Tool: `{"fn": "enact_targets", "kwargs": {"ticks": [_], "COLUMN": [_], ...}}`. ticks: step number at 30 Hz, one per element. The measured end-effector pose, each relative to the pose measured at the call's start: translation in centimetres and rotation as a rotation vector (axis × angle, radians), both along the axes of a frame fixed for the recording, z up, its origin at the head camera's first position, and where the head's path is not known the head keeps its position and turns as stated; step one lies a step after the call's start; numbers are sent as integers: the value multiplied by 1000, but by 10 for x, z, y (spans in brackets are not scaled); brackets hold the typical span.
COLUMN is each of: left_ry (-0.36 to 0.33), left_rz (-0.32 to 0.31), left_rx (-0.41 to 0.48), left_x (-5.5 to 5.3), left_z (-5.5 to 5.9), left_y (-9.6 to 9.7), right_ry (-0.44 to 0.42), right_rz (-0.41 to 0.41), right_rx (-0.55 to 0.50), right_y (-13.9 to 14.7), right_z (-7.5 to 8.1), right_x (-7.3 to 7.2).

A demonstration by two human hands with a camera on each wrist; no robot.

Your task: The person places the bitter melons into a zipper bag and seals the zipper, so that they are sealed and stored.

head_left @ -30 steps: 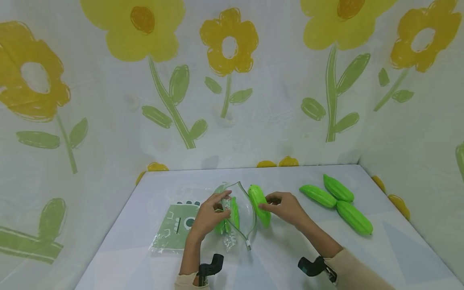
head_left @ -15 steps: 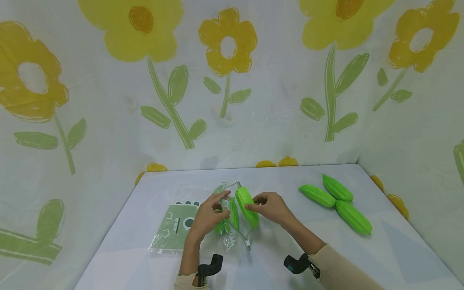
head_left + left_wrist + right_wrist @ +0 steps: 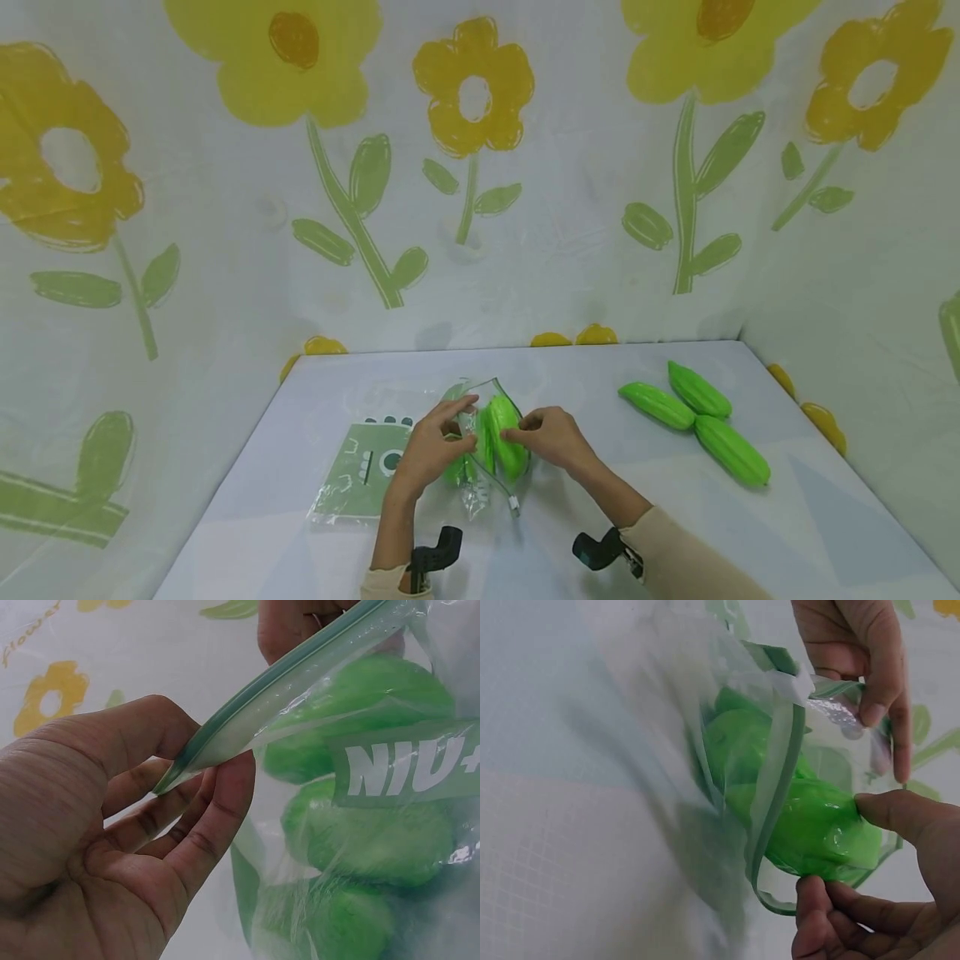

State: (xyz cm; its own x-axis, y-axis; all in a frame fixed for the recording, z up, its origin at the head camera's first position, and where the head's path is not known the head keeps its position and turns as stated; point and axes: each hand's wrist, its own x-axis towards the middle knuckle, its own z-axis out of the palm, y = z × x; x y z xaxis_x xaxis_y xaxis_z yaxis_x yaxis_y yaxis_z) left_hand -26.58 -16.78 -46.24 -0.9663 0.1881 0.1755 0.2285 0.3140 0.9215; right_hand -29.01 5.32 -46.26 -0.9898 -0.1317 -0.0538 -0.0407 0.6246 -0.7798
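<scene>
My left hand (image 3: 431,446) pinches the green zip edge of a clear zip bag (image 3: 281,673) between thumb and fingers. The bag's mouth gapes towards the right, and a white slider (image 3: 801,684) sits at one end of the zip. With thumb and fingertips, my right hand (image 3: 555,437) holds a glossy green ridged cucumber-like vegetable (image 3: 817,825) by its near end, the rest being inside the mouth. More of these green vegetables (image 3: 367,825) lie within the bag, seen through the plastic behind white lettering. Part of the bag is hidden by my left hand.
On the right of the white table (image 3: 600,533), three loose green vegetables (image 3: 731,450) lie close together. A flat clear packet with a green printed face (image 3: 367,467) lies left of my left hand. A flower-printed cloth (image 3: 555,208) rises behind the table.
My right hand has moved left with the green vegetable, bringing it from beside the bag into its open mouth. The left hand has kept its place on the bag's edge.
</scene>
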Motion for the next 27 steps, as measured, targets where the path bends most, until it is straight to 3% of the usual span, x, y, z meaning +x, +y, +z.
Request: {"fn": "enact_targets", "kwargs": {"ticks": [14,27], "left_ry": [-3,18], "left_rz": [32,34], "left_rx": [-14,-21], "left_x": [1,0], "left_z": [-3,-1], "left_y": [5,3], "right_ry": [-20,-38], "right_rz": [36,77], "right_rx": [1,-34], "right_y": [-12,-23], "right_z": [-17,-18], "right_x": [-2,-1]}}
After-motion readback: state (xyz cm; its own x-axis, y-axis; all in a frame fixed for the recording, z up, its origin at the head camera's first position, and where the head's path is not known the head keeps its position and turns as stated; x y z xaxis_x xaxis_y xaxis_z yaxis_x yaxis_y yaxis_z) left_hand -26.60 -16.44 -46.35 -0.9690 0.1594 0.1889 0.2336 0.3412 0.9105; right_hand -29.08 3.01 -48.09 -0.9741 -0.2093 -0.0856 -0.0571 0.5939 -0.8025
